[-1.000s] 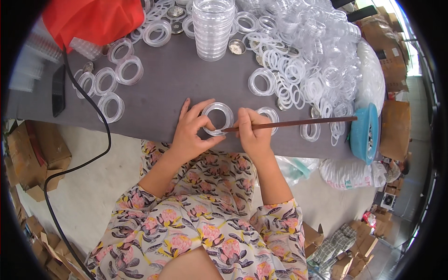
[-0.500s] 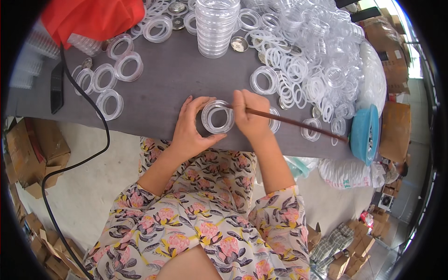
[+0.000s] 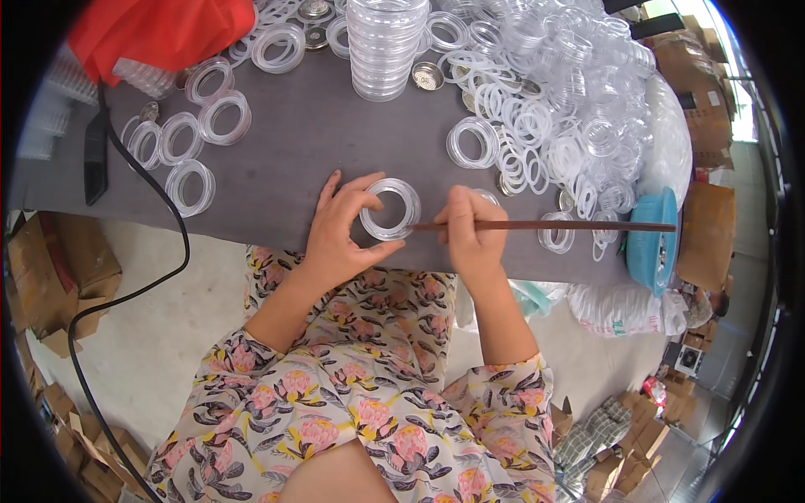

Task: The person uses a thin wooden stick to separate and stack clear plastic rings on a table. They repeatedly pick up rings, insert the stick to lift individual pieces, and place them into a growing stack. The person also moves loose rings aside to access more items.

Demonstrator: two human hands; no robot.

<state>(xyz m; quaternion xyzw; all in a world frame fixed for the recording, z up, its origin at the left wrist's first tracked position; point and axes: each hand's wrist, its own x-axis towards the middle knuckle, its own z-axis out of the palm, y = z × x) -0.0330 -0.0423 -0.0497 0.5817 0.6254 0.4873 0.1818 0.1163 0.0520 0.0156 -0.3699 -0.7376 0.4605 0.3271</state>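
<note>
Near the front edge of the dark table, my left hand (image 3: pixel 340 220) curls its fingers and thumb around a clear plastic ring (image 3: pixel 410 198). My right hand (image 3: pixel 475 235) grips a thin brown stick (image 3: pixel 579 225), perhaps a chopstick or brush handle. Its left tip touches the ring's lower right rim, while the long end reaches right over the blue basin. Partly behind my right hand lies another clear ring (image 3: pixel 486 197). A further clear ring (image 3: pixel 473 142) rests a little beyond it.
A tall stack of clear rings (image 3: pixel 381 59) stands at the back. Loose white gaskets (image 3: pixel 528 126) and clear parts heap at right, beside a blue basin (image 3: pixel 639 243). More rings (image 3: pixel 190 187), a red cloth (image 3: pixel 159 38) and a black cable (image 3: pixel 180 222) are at left.
My right hand has moved slightly right and nearer me. The stick has swung from slanting to nearly level, its tip shifting from the ring's upper right to its lower right.
</note>
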